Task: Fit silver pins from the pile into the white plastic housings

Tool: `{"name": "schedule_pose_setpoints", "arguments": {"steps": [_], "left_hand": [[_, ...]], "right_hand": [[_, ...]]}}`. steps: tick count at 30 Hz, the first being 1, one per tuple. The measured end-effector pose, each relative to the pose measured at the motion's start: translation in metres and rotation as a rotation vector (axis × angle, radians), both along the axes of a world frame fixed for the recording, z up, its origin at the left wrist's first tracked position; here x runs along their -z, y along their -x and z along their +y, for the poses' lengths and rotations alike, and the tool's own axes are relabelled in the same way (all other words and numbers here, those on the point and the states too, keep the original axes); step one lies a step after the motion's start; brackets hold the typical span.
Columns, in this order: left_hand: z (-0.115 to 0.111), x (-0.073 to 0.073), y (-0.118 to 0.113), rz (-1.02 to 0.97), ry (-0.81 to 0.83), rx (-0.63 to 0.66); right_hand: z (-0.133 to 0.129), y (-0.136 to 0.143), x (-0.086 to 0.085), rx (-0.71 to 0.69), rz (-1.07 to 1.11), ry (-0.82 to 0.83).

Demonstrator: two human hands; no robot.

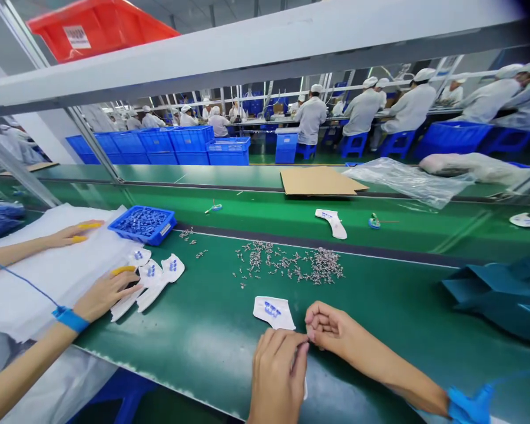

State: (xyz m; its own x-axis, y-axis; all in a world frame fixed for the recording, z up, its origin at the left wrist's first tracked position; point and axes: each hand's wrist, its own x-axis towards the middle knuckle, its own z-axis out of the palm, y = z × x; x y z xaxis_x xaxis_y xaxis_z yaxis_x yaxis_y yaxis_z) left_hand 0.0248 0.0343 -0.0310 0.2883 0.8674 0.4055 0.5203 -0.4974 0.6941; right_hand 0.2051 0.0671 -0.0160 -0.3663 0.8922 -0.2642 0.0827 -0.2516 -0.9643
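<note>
My left hand (277, 374) rests on a white curved piece (274, 312) with blue parts on its wide end, covering most of its lower half. Just to the right, my right hand (329, 328) has its fingers curled, thumb and forefinger pinched close to my left fingertips. Whatever lies between those fingertips is too small to make out. A blue wristband (470, 405) is on my right wrist. Beyond both hands, many small metal parts (327, 266) are scattered on the green table (194, 335).
At left, a co-worker's hands (108, 292) touch white pieces (152, 280) beside a blue tray (143, 224) of small parts. A green belt (265, 213) carries another white piece (333, 222). Cardboard (320, 180) lies behind; a dark green bag (503, 294) sits right.
</note>
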Motion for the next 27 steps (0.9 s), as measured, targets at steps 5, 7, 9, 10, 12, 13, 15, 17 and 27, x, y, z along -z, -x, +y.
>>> {"name": "schedule_pose_setpoints", "arguments": {"steps": [5,7,9,10,12,13,15,17,27], "left_hand": [[0.000,-0.004,0.008,-0.044,0.026,-0.002],[0.001,-0.005,0.011,-0.036,0.007,-0.016],[0.002,-0.005,0.014,-0.031,-0.014,-0.052],[0.002,-0.005,0.015,-0.032,-0.024,-0.073],[0.002,-0.005,0.016,-0.033,-0.045,-0.109],[0.001,-0.005,0.016,-0.031,-0.056,-0.124],[-0.002,-0.006,0.019,-0.021,-0.075,-0.134],[-0.006,-0.007,0.025,0.000,-0.082,-0.104],[-0.017,-0.004,0.047,0.326,0.033,-0.062]], "right_hand": [[0.000,0.009,-0.003,-0.014,0.102,0.092],[-0.001,0.012,-0.006,0.004,0.117,0.100],[-0.001,0.015,-0.009,0.022,0.119,0.100],[-0.001,0.017,-0.010,0.030,0.109,0.088],[-0.002,0.020,-0.013,0.043,0.061,0.048],[-0.002,0.021,-0.014,0.047,0.035,0.027],[-0.004,0.024,-0.017,0.040,-0.014,-0.009],[-0.008,0.026,-0.020,0.000,-0.076,-0.035],[-0.008,0.030,-0.034,-0.286,-0.653,-0.311]]}}
